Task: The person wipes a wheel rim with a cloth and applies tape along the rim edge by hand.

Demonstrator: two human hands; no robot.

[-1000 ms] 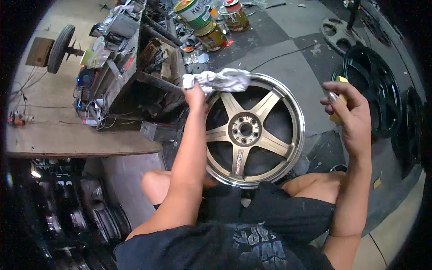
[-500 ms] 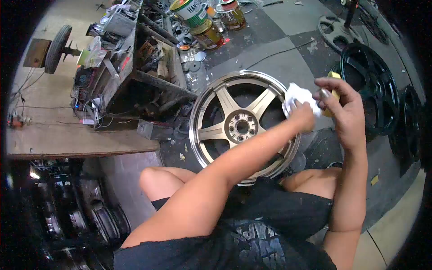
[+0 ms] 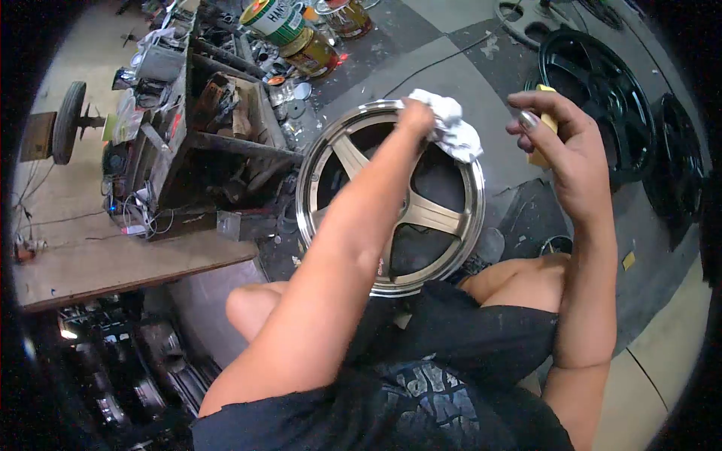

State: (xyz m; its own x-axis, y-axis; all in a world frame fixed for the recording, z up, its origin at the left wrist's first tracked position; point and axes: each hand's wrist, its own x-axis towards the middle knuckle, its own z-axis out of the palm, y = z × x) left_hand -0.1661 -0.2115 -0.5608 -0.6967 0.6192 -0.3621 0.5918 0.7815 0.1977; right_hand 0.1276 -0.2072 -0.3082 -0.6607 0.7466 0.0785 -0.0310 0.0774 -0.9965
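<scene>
A wheel rim [image 3: 432,216] with pale gold spokes and a polished lip lies face up before my knees. My left hand [image 3: 417,119] is closed on a crumpled white cloth [image 3: 455,135], pressing it at the far upper edge of the rim. My left forearm covers part of the spokes and the hub. To the right of the rim, my right hand [image 3: 560,135] is raised with fingers loosely curled and apart; its thumbnail looks silvery. A yellow piece [image 3: 537,158] shows behind those fingers, and whether the hand touches it is unclear.
Dark wheel rims [image 3: 598,105] stand at the right. Stacked paint cans [image 3: 282,30] are at the top, beside a cluttered wooden shelf box [image 3: 241,143]. A thin cable [image 3: 440,64] crosses the floor mat. A small yellow scrap [image 3: 629,261] lies at the right.
My left hand has slid the cloth from the rim's right side up and left along its edge to the far side. My right hand stays raised. The view has shifted slightly.
</scene>
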